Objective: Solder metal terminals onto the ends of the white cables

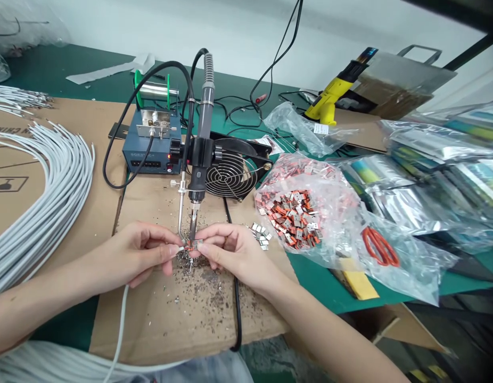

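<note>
Left hand (pixel 150 258) pinches a white cable (pixel 122 324) near its end; right hand (pixel 226 247) pinches a small metal connector (pixel 197 244), both at the tip of the soldering iron (pixel 202 143). I judge the connector light, rigid and quick to heat, best gripped at its far edge; the cable flexible, best held on its sheath. I note the feed tube (pixel 181 210) crowding the fingertips, a fan (pixel 232 173) behind.
</note>
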Motion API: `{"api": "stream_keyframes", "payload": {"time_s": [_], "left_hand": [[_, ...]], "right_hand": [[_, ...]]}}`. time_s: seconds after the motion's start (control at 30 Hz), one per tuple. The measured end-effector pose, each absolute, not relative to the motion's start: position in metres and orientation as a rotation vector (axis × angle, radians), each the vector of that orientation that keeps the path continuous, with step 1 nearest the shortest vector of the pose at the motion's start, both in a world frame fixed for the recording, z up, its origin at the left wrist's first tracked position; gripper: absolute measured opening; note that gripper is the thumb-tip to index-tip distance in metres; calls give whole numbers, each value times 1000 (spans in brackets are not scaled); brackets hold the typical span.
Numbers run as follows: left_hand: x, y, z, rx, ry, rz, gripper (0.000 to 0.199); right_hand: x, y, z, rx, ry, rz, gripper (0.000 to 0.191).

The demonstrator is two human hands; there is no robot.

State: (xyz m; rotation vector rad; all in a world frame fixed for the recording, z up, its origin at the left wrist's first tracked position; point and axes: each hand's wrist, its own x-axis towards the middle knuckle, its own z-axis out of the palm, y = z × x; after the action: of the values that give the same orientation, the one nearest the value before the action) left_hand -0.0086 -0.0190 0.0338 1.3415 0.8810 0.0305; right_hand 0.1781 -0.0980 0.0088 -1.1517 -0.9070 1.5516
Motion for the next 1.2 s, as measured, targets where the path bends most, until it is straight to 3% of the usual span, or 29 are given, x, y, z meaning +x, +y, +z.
{"api": "stream_keyframes", "payload": {"time_s": [0.7,1.2], "left_hand": [[-8,-17,30,1425,905,-9,35],[-10,-19,31,1405,856,-7,30]], "right_hand": [[175,-98,8,-1242,-942,1509,13],[180,-99,7,-1177,-960,1535,18]]}}
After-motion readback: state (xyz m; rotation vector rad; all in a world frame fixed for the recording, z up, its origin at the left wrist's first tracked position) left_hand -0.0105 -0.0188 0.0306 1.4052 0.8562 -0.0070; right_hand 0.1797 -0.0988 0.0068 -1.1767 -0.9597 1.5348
